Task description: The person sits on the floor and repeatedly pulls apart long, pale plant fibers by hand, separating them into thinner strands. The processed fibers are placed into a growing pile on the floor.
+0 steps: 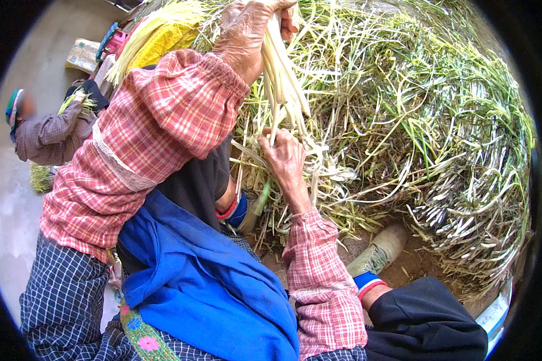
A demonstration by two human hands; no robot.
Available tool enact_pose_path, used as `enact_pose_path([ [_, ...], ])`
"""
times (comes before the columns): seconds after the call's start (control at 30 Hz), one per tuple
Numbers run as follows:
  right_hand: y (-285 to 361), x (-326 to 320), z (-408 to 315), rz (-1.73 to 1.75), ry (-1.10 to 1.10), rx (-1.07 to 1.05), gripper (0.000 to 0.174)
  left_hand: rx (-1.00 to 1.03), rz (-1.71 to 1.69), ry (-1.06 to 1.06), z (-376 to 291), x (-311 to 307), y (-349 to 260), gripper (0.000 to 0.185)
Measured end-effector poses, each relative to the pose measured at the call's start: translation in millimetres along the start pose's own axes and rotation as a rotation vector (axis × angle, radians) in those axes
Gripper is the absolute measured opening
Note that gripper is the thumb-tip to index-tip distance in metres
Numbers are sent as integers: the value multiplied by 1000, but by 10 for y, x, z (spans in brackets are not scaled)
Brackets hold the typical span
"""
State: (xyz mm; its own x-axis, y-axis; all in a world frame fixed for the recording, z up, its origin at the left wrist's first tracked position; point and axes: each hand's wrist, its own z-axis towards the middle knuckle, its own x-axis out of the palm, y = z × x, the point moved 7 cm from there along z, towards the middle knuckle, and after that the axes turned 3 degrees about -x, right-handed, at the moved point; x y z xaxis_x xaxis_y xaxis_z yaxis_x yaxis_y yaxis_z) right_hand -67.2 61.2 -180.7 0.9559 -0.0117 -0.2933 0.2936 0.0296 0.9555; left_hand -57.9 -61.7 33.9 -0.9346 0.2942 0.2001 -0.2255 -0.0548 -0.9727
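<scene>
My left hand is raised at the top of the head view, with its fingers closed around a bunch of pale allium stalks. The white lower ends of the bunch hang down towards my other hand. Below them, my right hand pinches the lower end of one stalk between thumb and fingers; its fingertips are partly hidden. Thin peeled skins and loose leaves lie right beside this hand. Under both hands spreads a large heap of green and yellowed stalks.
Many stalks with white ends lie stacked at the right. A yellow sack bears a bundle of pale yellow leaves at upper left. Another person sits at the left with some stalks. My shoes border the heap.
</scene>
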Motion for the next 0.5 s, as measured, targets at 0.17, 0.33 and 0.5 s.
enact_pose_path([
  [0.17,-340,-224,-11,100,-220,222,24,-21,11,6,-71,-8,-41,19],
  [0.33,-525,-880,46,-285,-468,127,16,-18,20,-6,-95,18,-106,21],
  [0.5,-1048,-835,72,-468,-471,48,35,-39,41,-5,-116,94,-115,21],
])
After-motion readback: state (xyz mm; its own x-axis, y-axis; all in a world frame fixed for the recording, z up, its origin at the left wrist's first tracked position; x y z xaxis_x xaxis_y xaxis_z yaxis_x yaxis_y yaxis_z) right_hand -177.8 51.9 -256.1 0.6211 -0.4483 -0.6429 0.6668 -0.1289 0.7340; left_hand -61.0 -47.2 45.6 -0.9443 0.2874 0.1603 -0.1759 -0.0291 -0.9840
